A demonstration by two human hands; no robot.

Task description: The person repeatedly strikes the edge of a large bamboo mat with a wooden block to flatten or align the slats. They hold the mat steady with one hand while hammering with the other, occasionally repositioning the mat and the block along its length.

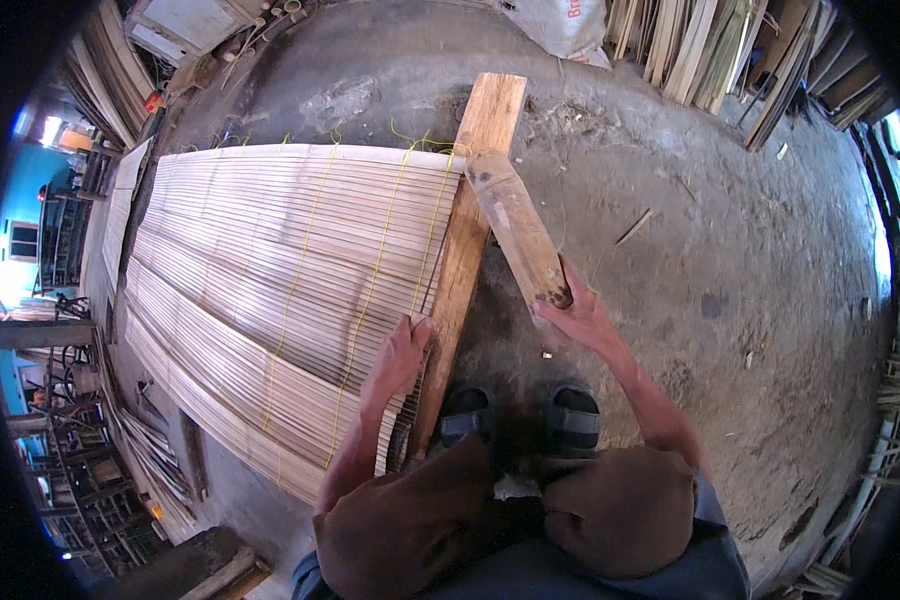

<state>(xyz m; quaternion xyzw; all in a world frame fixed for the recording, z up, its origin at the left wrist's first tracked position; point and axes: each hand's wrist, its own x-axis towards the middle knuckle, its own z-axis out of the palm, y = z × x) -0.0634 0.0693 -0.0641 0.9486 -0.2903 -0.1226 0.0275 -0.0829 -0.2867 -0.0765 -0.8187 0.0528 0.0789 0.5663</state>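
A mat of thin pale bamboo slats (270,270), tied with yellow strings, lies flat on the concrete floor. A long wooden plank (467,230) lies against the mat's right edge. My left hand (398,358) presses flat on the slats beside the plank, fingers spread. My right hand (575,310) grips the near end of a thick wooden block (515,225) raised over the plank, its far end pointing away from me. My knees and two sandalled feet (520,415) show at the bottom.
Bundles of bamboo strips (700,45) lean at the back right, next to a white sack (560,25). More slats and sticks are stacked along the left (120,420). Small splinters (633,228) lie on the grey concrete floor to the right.
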